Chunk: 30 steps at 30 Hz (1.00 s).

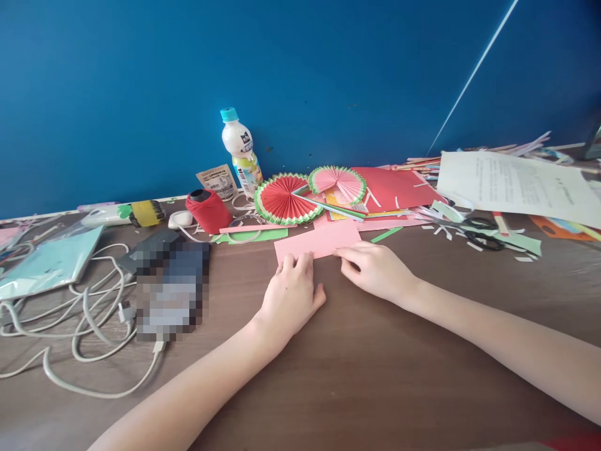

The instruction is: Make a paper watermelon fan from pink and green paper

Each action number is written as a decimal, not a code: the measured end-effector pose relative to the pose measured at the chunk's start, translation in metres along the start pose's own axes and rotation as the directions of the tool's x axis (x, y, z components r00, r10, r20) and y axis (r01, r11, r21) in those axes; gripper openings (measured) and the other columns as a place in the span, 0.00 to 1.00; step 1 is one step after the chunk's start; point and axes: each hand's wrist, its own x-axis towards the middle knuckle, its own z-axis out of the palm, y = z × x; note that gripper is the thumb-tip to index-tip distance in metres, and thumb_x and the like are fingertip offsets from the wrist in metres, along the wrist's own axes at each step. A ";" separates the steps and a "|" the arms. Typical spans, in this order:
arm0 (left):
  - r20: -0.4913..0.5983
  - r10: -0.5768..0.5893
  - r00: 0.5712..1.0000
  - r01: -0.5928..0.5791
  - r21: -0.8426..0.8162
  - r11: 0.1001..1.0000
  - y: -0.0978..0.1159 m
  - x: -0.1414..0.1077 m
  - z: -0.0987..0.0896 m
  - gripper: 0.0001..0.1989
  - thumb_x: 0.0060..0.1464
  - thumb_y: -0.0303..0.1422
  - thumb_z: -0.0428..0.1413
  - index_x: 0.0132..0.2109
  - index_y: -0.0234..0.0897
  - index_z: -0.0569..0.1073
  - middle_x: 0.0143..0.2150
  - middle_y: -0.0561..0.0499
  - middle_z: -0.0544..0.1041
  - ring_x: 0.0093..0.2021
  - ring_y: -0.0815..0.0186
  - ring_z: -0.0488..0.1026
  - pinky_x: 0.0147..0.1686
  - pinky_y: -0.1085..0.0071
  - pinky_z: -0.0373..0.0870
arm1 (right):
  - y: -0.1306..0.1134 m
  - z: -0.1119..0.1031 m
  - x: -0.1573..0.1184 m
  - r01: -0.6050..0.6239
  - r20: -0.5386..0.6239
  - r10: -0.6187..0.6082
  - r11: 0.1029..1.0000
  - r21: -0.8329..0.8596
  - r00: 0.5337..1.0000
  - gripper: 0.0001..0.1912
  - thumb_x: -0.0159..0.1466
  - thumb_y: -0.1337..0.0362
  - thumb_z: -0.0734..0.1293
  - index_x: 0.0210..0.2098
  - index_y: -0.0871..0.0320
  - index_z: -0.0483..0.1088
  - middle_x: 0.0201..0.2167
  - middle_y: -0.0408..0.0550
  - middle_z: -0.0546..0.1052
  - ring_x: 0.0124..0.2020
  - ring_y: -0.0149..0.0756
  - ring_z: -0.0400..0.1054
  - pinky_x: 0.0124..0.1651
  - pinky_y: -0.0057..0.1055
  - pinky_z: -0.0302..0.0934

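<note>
From the near side, the head camera is looking forward and down, taking in the left hand (292,297), right hand (378,268) and brown tabletop (357,376) closely and facing a far blue panel (328,69).

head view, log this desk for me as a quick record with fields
left hand: fingers on near edge of flat pink paper piece
right hand: fingers at the same edge, farther right
behind paper: red pleated paper fan with green-and-white rim; smaller pink pleated paper fan with green rim
by blue wall: white plastic bottle with turquoise cap
right side: black-handled scissors among paper scraps
left side: looped whitish cables
</note>
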 end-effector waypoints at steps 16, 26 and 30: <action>-0.027 -0.089 0.996 0.091 0.068 0.994 -0.021 0.013 0.001 0.11 0.59 0.24 0.42 0.40 0.35 0.69 0.38 0.47 0.71 0.38 0.61 0.70 0.20 0.71 0.60 | 0.038 -0.002 0.001 0.138 -0.037 -0.135 0.985 0.106 0.990 0.07 0.63 0.65 0.61 0.30 0.60 0.68 0.29 0.51 0.71 0.37 0.41 0.63 0.42 0.37 0.60; -0.095 -0.075 0.993 0.059 -0.162 0.985 -0.037 0.018 0.000 0.09 0.58 0.26 0.45 0.36 0.38 0.69 0.37 0.51 0.74 0.41 0.63 0.70 0.30 0.70 0.61 | 0.042 0.000 0.004 0.043 0.040 -0.058 0.954 0.296 0.998 0.10 0.64 0.63 0.60 0.27 0.58 0.65 0.27 0.47 0.66 0.33 0.38 0.61 0.35 0.33 0.58; -0.060 -0.114 0.992 0.091 -0.297 0.951 -0.040 0.021 -0.002 0.07 0.56 0.25 0.47 0.34 0.38 0.68 0.36 0.50 0.74 0.40 0.62 0.70 0.34 0.70 0.62 | 0.040 -0.001 0.006 -0.079 0.098 0.046 0.926 0.370 0.994 0.08 0.62 0.65 0.61 0.27 0.58 0.65 0.26 0.45 0.65 0.30 0.35 0.61 0.32 0.31 0.56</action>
